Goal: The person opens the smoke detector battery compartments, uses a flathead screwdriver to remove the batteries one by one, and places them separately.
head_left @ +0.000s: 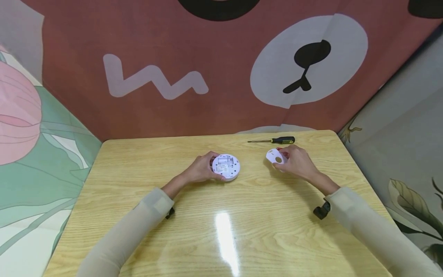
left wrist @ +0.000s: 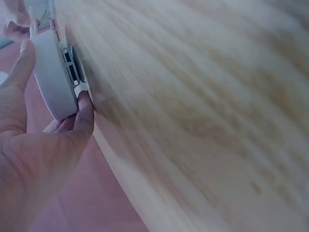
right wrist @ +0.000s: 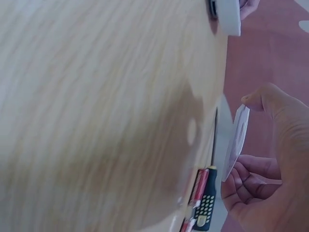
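My left hand (head_left: 200,168) grips a round white device (head_left: 226,166), which looks like a smoke alarm, by its left side. Its face with an uncovered battery compartment is turned up toward the head camera. The left wrist view shows the thumb on one side of the white casing (left wrist: 50,77) and fingers on the other. To the right, my right hand (head_left: 298,161) pinches a thin white plate (head_left: 271,154) with a round hole, between thumb and fingers. In the right wrist view the plate (right wrist: 235,145) is nearly edge-on, held above the table.
Near the table's back edge lies a screwdriver (head_left: 283,140) with a black and yellow handle. Red batteries (right wrist: 199,187) lie beside it, mostly hidden by the right hand in the head view. A printed fabric wall (head_left: 221,111) rises behind the wooden table (head_left: 194,231).
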`<act>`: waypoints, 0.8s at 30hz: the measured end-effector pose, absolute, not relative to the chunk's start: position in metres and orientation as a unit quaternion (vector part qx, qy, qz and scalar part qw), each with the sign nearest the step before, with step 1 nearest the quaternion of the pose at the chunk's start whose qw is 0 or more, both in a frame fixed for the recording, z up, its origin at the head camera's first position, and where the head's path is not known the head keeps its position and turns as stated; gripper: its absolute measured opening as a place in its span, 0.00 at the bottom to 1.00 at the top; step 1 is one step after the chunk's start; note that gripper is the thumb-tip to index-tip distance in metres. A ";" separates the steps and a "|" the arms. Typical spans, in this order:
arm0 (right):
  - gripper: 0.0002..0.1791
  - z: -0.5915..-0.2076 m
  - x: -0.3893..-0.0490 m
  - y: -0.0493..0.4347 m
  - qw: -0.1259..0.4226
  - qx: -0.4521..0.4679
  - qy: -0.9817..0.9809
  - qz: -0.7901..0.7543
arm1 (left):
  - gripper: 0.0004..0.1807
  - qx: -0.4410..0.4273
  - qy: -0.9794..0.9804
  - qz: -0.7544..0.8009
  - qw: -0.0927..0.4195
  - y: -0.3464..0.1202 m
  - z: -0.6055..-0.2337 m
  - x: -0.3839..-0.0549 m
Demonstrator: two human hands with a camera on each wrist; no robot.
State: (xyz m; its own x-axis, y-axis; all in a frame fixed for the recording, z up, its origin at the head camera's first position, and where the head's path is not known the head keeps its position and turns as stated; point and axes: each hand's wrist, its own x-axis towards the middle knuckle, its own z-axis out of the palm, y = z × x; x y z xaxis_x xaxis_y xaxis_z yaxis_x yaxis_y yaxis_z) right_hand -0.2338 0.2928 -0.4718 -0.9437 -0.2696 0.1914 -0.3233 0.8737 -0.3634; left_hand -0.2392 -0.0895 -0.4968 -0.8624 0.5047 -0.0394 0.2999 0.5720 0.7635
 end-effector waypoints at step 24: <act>0.24 -0.448 -0.237 0.230 0.076 0.197 -0.943 0.257 | 0.53 0.206 0.864 0.439 0.138 -0.084 -0.495 -0.232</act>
State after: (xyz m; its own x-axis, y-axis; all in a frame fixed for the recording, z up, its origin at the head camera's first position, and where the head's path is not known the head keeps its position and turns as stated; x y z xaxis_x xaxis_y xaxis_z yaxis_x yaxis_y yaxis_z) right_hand -0.2365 0.2300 -0.4480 -0.9109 -0.3327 0.2441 -0.4105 0.7901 -0.4552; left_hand -0.2316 -0.0837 -0.4946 -0.8770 0.4769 -0.0585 0.2342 0.5306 0.8146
